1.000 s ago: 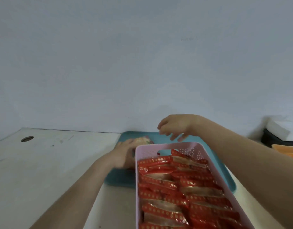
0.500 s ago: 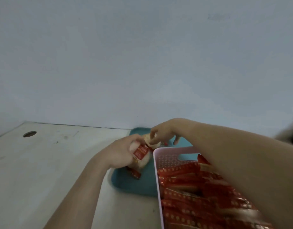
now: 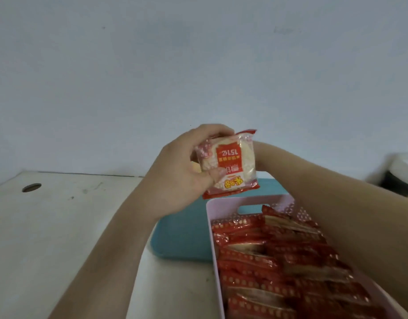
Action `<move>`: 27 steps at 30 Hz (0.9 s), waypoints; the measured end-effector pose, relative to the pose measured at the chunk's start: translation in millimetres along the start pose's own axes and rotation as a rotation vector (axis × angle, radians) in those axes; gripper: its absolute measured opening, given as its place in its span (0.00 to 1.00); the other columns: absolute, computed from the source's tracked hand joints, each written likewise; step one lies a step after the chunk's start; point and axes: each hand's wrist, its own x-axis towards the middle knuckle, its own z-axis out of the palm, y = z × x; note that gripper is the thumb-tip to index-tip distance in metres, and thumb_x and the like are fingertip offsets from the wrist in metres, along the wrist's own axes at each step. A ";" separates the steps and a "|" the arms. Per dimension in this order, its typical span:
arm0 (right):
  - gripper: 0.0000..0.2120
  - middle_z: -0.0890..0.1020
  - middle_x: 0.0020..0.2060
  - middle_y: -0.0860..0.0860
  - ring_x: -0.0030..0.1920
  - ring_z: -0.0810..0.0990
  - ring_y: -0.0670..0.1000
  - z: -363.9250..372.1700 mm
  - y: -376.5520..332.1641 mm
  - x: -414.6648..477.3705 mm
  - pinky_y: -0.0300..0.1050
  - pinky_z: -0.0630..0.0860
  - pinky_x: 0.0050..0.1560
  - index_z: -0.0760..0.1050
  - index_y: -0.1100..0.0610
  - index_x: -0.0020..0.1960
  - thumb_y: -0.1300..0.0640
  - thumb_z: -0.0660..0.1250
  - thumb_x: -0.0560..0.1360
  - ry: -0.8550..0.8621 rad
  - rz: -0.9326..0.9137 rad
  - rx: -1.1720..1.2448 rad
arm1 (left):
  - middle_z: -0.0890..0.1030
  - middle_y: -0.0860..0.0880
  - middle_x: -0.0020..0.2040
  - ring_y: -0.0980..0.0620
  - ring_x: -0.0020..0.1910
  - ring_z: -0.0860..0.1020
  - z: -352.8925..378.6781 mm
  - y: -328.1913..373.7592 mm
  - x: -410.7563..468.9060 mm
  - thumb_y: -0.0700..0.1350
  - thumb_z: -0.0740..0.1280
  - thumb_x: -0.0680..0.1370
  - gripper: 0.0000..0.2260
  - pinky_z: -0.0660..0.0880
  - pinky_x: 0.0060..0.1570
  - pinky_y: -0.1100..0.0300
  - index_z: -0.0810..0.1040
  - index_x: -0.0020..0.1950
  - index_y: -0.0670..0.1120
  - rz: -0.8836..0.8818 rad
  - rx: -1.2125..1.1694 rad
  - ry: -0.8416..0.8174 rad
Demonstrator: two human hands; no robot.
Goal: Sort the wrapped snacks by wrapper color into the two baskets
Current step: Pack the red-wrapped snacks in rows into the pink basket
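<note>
A hole (image 3: 31, 187) sits near the bench's (image 3: 60, 238) left edge. Mid-bench, the left hand (image 3: 180, 176) holds a red-and-white snack (image 3: 230, 164) aloft, fingers curled over its top and thumb on its face. Below lies a teal tray (image 3: 182, 238). A pink basket (image 3: 221, 203) full of red snacks (image 3: 279, 261) overlaps the tray's right side. The right hand is hidden behind the held snack, so I cannot tell its grip.

We see a white table (image 3: 60, 226) with a round hole (image 3: 31, 187) at 10 o'clock. A teal tray (image 3: 182, 236) lies at centre; a pink basket (image 3: 215, 261) of red packets (image 3: 267, 261) sits at 4 o'clock, overlapping the tray
</note>
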 end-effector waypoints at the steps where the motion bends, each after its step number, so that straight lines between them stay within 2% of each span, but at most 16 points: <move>1: 0.13 0.75 0.43 0.52 0.41 0.79 0.47 -9.2 -2.9 -7.3 0.34 0.74 0.36 0.72 0.58 0.54 0.68 0.68 0.73 0.034 0.000 0.095 | 0.80 0.59 0.54 0.60 0.49 0.80 3.8 1.4 -1.0 0.37 0.75 0.71 0.25 0.77 0.39 0.66 0.76 0.59 0.62 0.012 0.103 -0.036; 3: 0.20 0.74 0.44 0.53 0.36 0.73 0.49 -22.3 -3.8 -26.0 0.40 0.69 0.34 0.72 0.54 0.58 0.72 0.66 0.72 0.099 0.018 0.281 | 0.78 0.60 0.54 0.61 0.49 0.77 13.4 5.1 -3.6 0.41 0.74 0.71 0.22 0.75 0.44 0.64 0.74 0.57 0.64 0.016 0.322 -0.148; 5: 0.21 0.72 0.42 0.53 0.33 0.67 0.48 -31.6 1.9 -41.0 0.41 0.62 0.32 0.74 0.52 0.56 0.73 0.64 0.71 0.187 0.040 0.363 | 0.78 0.59 0.52 0.59 0.48 0.77 21.8 7.5 -6.5 0.45 0.70 0.73 0.19 0.75 0.46 0.60 0.71 0.58 0.64 0.017 0.501 -0.278; 8: 0.18 0.73 0.42 0.53 0.34 0.67 0.48 -40.3 4.4 -71.9 0.39 0.63 0.32 0.76 0.52 0.55 0.71 0.60 0.74 0.177 0.003 0.269 | 0.80 0.57 0.48 0.58 0.45 0.77 30.6 16.6 -12.1 0.56 0.65 0.77 0.09 0.76 0.45 0.58 0.73 0.57 0.61 -0.008 0.642 -0.383; 10: 0.19 0.75 0.41 0.51 0.35 0.69 0.47 -46.9 2.9 -91.7 0.38 0.67 0.35 0.74 0.49 0.59 0.69 0.62 0.75 0.122 -0.013 0.121 | 0.79 0.59 0.47 0.60 0.46 0.76 33.6 18.5 -14.6 0.59 0.64 0.78 0.09 0.76 0.47 0.59 0.76 0.56 0.60 -0.062 0.664 -0.439; 13: 0.29 0.73 0.35 0.53 0.35 0.69 0.50 -50.0 -1.4 -110.0 0.44 0.68 0.39 0.65 0.43 0.63 0.69 0.67 0.72 0.054 -0.048 -0.062 | 0.79 0.59 0.49 0.60 0.46 0.76 38.1 17.5 -15.9 0.55 0.64 0.79 0.09 0.75 0.47 0.60 0.76 0.58 0.59 -0.099 0.700 -0.498; 14: 0.29 0.73 0.34 0.53 0.34 0.69 0.50 -49.3 -4.3 -113.0 0.45 0.68 0.39 0.63 0.44 0.63 0.68 0.68 0.71 0.059 -0.062 -0.122 | 0.80 0.57 0.51 0.57 0.47 0.77 39.2 15.9 -16.1 0.53 0.65 0.79 0.09 0.75 0.48 0.58 0.75 0.59 0.59 -0.101 0.733 -0.503; 16: 0.25 0.76 0.31 0.46 0.31 0.71 0.47 -48.5 -7.7 -116.4 0.40 0.70 0.38 0.66 0.46 0.61 0.65 0.69 0.71 0.084 -0.075 -0.288 | 0.82 0.53 0.53 0.52 0.49 0.79 42.2 13.4 -17.4 0.47 0.65 0.79 0.15 0.77 0.49 0.52 0.71 0.63 0.59 -0.083 0.826 -0.506; 18: 0.19 0.78 0.35 0.41 0.34 0.74 0.42 -45.8 -13.0 -120.3 0.37 0.71 0.40 0.71 0.46 0.60 0.60 0.68 0.73 0.100 -0.079 -0.518 | 0.83 0.51 0.51 0.49 0.49 0.80 45.1 13.8 -19.4 0.43 0.64 0.77 0.16 0.77 0.47 0.52 0.73 0.63 0.58 -0.071 0.907 -0.517; 20: 0.15 0.78 0.42 0.41 0.42 0.75 0.45 -40.3 -14.6 -124.9 0.42 0.74 0.49 0.73 0.44 0.60 0.56 0.65 0.75 0.052 -0.020 -0.733 | 0.82 0.52 0.48 0.50 0.47 0.79 48.2 17.7 -19.8 0.42 0.62 0.77 0.13 0.72 0.43 0.55 0.76 0.58 0.56 -0.075 0.948 -0.525; 22: 0.12 0.76 0.44 0.42 0.46 0.73 0.47 -27.6 -10.8 -128.7 0.47 0.72 0.53 0.74 0.43 0.60 0.48 0.64 0.77 -0.021 0.040 -0.853 | 0.81 0.52 0.46 0.50 0.46 0.78 51.9 20.5 -19.5 0.42 0.61 0.76 0.11 0.66 0.41 0.55 0.77 0.54 0.54 -0.079 0.967 -0.519; 24: 0.12 0.77 0.46 0.43 0.49 0.75 0.48 -13.6 -3.5 -130.4 0.48 0.71 0.54 0.74 0.43 0.60 0.43 0.62 0.78 -0.092 0.056 -0.893 | 0.78 0.52 0.45 0.50 0.47 0.77 54.6 22.0 -18.9 0.41 0.60 0.75 0.11 0.69 0.42 0.55 0.78 0.53 0.52 -0.060 0.960 -0.498; 27: 0.14 0.80 0.56 0.46 0.56 0.78 0.50 -14.9 -1.6 -137.4 0.49 0.73 0.58 0.75 0.47 0.63 0.45 0.59 0.80 -0.218 0.123 -0.831 | 0.73 0.53 0.46 0.52 0.50 0.74 52.4 20.6 -18.4 0.44 0.60 0.78 0.10 0.75 0.49 0.53 0.79 0.53 0.53 -0.033 0.926 -0.459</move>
